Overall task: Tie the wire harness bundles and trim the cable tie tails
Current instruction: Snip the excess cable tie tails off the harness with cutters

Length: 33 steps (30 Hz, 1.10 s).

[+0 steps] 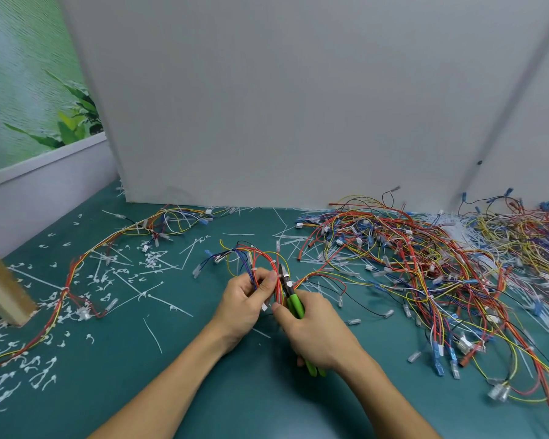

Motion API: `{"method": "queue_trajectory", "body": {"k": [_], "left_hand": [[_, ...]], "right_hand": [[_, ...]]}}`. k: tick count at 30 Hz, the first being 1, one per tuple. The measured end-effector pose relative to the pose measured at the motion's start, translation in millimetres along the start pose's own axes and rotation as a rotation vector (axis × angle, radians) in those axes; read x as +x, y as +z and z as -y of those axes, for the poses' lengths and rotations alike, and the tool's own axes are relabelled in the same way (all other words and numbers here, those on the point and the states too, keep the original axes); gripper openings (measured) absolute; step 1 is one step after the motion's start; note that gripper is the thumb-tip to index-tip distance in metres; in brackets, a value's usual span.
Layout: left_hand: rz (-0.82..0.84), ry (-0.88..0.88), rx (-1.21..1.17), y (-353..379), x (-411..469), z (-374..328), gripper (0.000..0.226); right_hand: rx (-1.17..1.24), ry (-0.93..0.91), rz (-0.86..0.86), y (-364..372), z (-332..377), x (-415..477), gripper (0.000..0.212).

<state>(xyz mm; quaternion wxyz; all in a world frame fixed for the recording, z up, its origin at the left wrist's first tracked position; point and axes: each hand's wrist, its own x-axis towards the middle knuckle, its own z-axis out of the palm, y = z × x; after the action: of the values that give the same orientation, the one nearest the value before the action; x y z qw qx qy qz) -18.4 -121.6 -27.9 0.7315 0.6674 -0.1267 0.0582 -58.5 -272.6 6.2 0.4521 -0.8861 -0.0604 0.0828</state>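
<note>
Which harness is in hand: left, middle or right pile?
The middle harness: the left hand grips it and the right hand holds green-handled cutters at it. The left harness and the right pile lie untouched.

You have a single view, worn on your head, facing forward and down across the green table. Your left hand and right hand sit close under the lens at lower centre, with your forearms entering from the bottom edge. The grey partition stands beyond them and fills the upper frame, its edges bent by the wide lens.
</note>
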Motion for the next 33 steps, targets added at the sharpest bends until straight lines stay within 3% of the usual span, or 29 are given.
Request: {"method": "queue_trajectory", "body": {"k": [11, 20, 33], "left_hand": [[0.002, -0.006, -0.001, -1.3, -0.5, 1.4, 0.026], [0.007, 0.016, -0.025, -1.9, -2.1, 1.3, 0.036], [-0.006, 0.009, -0.025, 0.9, -0.3, 4.3, 0.022]], "right_hand": [[0.017, -0.004, 0.056, 0.0, 1.0, -1.7, 0.044], [-0.040, -0.027, -0.024, -2.2, -3.5, 1.4, 0.035], [0.012, -0.026, 0.094, -3.1, -2.1, 0.2, 0.034]]}}
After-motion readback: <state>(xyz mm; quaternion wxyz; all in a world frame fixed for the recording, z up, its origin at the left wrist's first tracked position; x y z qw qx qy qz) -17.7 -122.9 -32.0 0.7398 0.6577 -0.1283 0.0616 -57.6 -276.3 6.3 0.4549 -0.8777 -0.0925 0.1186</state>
